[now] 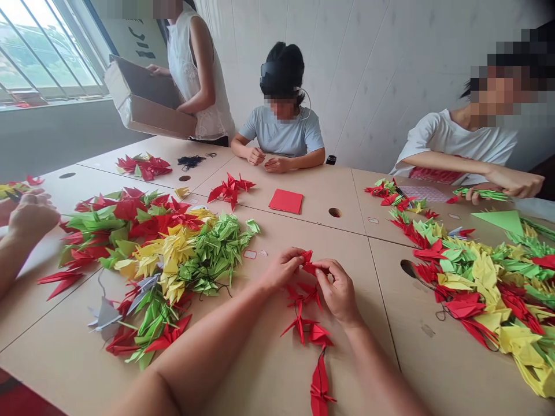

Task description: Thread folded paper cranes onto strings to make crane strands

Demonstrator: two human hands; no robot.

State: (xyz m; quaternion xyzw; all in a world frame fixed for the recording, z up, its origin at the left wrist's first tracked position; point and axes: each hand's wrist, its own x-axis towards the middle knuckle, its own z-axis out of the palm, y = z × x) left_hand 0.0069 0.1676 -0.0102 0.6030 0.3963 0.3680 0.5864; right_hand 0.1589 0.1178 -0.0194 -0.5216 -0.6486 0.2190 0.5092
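Note:
Both my hands meet over the table in front of me, pinching one small red folded paper crane [307,263] between them. My left hand [287,267] grips its left side with thumb and fingers. From the right, my right hand [339,290] holds the other side, fingertips pressed together. Below my hands, more red paper cranes [300,323] lie in a row, and a dark cord shows between the lower ones. The lowest red crane [319,386] lies nearest me. Whether the held crane is on the cord cannot be made out.
Heaps of green, yellow and red cranes [173,248] lie left, with long strands [485,289] at right. A stack of red paper [286,200] and loose red cranes [231,189] are ahead. Round holes [335,212] pierce the table. Co-workers sit around; one standing person holds a cardboard box [151,110].

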